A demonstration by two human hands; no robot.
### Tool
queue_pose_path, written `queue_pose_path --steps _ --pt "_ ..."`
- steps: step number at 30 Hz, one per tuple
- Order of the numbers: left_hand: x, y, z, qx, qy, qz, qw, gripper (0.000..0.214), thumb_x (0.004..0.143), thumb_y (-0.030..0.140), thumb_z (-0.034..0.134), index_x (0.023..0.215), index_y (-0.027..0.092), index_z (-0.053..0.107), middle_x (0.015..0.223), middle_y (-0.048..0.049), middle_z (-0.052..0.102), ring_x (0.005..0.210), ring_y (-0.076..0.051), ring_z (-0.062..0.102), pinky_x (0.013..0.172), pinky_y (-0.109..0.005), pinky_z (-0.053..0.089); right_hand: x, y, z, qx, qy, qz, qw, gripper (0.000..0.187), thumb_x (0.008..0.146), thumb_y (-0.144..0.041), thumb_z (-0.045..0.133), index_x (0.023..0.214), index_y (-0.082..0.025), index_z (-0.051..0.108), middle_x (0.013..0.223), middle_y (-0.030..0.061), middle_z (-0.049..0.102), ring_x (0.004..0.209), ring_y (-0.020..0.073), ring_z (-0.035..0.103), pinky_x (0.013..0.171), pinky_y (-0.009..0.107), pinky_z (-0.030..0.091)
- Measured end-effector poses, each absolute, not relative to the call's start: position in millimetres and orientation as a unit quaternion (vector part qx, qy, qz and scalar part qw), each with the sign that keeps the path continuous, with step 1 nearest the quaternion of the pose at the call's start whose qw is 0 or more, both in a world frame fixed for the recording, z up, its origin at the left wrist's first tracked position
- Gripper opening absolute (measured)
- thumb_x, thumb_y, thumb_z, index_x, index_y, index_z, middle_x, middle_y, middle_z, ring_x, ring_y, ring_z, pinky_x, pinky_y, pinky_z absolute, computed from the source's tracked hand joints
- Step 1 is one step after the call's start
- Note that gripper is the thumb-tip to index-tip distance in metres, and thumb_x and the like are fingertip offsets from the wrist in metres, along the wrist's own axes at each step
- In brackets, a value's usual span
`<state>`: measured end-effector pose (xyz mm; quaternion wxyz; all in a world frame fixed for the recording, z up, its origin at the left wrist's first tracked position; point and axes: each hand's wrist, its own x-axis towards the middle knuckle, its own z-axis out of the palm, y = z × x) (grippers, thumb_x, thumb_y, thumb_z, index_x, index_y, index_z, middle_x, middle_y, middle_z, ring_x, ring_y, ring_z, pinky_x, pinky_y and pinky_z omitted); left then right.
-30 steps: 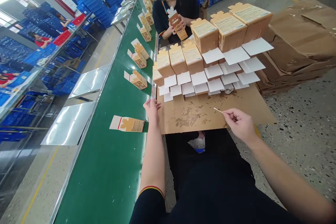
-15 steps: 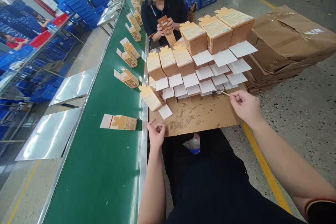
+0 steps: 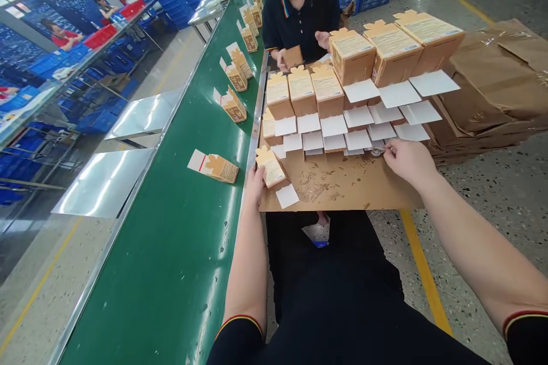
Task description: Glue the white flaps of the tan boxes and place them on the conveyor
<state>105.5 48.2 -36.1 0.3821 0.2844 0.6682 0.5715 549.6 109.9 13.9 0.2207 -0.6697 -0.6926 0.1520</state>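
My left hand [image 3: 256, 182] grips a small tan carton [image 3: 272, 167] with its white flap hanging open, at the near left corner of a brown cardboard sheet [image 3: 342, 185]. My right hand [image 3: 409, 159] is pinched round a thin stick, its tip at a small round pot [image 3: 377, 151] under the front row of cartons. Rows of the same tan cartons [image 3: 325, 91] stand stacked in steps on the sheet, white flaps out toward me.
A green conveyor belt [image 3: 180, 228] runs along my left with several open cartons [image 3: 216, 166] lying on it. A person in a dark shirt [image 3: 302, 14] sits across, handling a carton. Flattened brown cardboard [image 3: 492, 85] is piled at right. Blue crates line the far left.
My left hand has taken hold of a carton pulled from the front row. My right hand moved forward, bringing the stick to the small pot.
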Motion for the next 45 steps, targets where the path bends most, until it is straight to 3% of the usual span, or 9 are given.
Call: queue_pose_path --steps 3,6,13,17,21,24,28,37,45 --pt "118.1 35.5 -37.1 0.319 0.660 0.536 0.419 0.034 0.088 0.030 0.086 0.120 0.027 0.077 0.127 -0.0097 0.083 0.121 -0.029 0.079 0.100 -0.040 0.067 556.0 91.2 18.6 -0.681 -0.667 0.152 0.263 0.009 0.086 -0.013 0.069 0.084 -0.022 0.070 0.064 0.0035 0.064 0.061 0.0188 0.050 0.066 0.035 0.034" --pt "128.5 4.9 -43.7 0.369 0.632 0.546 0.408 0.041 0.090 0.040 0.085 0.127 0.026 0.074 0.134 -0.0118 0.079 0.129 -0.029 0.077 0.111 -0.044 0.064 560.1 66.6 20.6 -0.694 -0.637 0.172 0.289 0.006 0.087 -0.020 0.070 0.088 -0.022 0.075 0.065 0.0016 0.062 0.061 0.0183 0.052 0.066 0.033 0.039" --pt "146.0 -51.6 -58.1 0.391 0.595 0.591 0.381 0.094 0.084 0.079 0.086 0.155 0.030 0.049 0.156 -0.0188 0.067 0.141 -0.030 0.073 0.116 -0.046 0.062 542.5 26.4 20.0 -0.640 -0.641 0.179 0.385 0.013 0.093 -0.028 0.069 0.090 -0.021 0.080 0.069 0.0028 0.065 0.062 0.0174 0.058 0.062 0.031 0.048" --pt "151.8 -37.4 -48.6 0.351 0.578 0.632 0.379 0.109 0.076 0.078 0.095 0.163 0.039 0.041 0.166 -0.0165 0.062 0.151 -0.032 0.067 0.116 -0.048 0.064 511.2 10.5 12.5 -0.548 -0.679 0.244 0.423 0.018 0.101 -0.033 0.068 0.096 -0.023 0.082 0.070 0.0025 0.067 0.059 0.0171 0.058 0.054 0.030 0.048" --pt "154.8 -18.3 -41.2 0.342 0.570 0.629 0.403 0.101 0.065 0.066 0.106 0.148 0.032 0.061 0.157 -0.0166 0.069 0.147 -0.034 0.070 0.122 -0.048 0.061 459.7 -7.5 -14.1 -0.469 -0.710 0.340 0.399 0.021 0.107 -0.031 0.064 0.097 -0.023 0.080 0.070 0.0010 0.069 0.057 0.0157 0.060 0.054 0.029 0.047" --pt "154.1 -18.5 -41.3 0.341 0.577 0.605 0.429 0.090 0.059 0.059 0.111 0.132 0.027 0.069 0.139 -0.0157 0.078 0.133 -0.034 0.078 0.117 -0.049 0.064 423.4 -21.8 -39.0 -0.446 -0.746 0.318 0.378 0.022 0.108 -0.024 0.059 0.095 -0.023 0.077 0.067 0.0001 0.066 0.060 0.0164 0.060 0.064 0.030 0.049" --pt "157.0 -28.2 -42.5 0.353 0.585 0.594 0.425 0.087 0.059 0.057 0.111 0.126 0.028 0.066 0.128 -0.0120 0.082 0.120 -0.032 0.083 0.108 -0.052 0.068 402.8 -34.4 -62.9 -0.414 -0.803 0.253 0.347 0.028 0.110 -0.016 0.052 0.094 -0.023 0.075 0.068 0.0021 0.068 0.063 0.0188 0.059 0.073 0.034 0.048" --pt "168.3 -29.0 -40.4 0.343 0.582 0.593 0.438 0.085 0.065 0.050 0.110 0.127 0.030 0.054 0.130 -0.0109 0.078 0.120 -0.029 0.082 0.107 -0.048 0.067 406.4 -32.4 -81.2 -0.371 -0.858 0.201 0.294 0.031 0.111 -0.014 0.050 0.090 -0.021 0.073 0.071 0.0048 0.069 0.065 0.0198 0.059 0.073 0.035 0.044" --pt "192.1 -49.5 -46.0 0.452 0.598 0.558 0.356 0.086 0.070 0.047 0.106 0.131 0.029 0.048 0.134 -0.0109 0.070 0.123 -0.028 0.078 0.103 -0.042 0.066 427.9 -41.7 -64.2 -0.348 -0.817 0.244 0.389 0.025 0.111 -0.013 0.059 0.096 -0.023 0.077 0.067 -0.0003 0.066 0.058 0.0161 0.055 0.067 0.032 0.049"
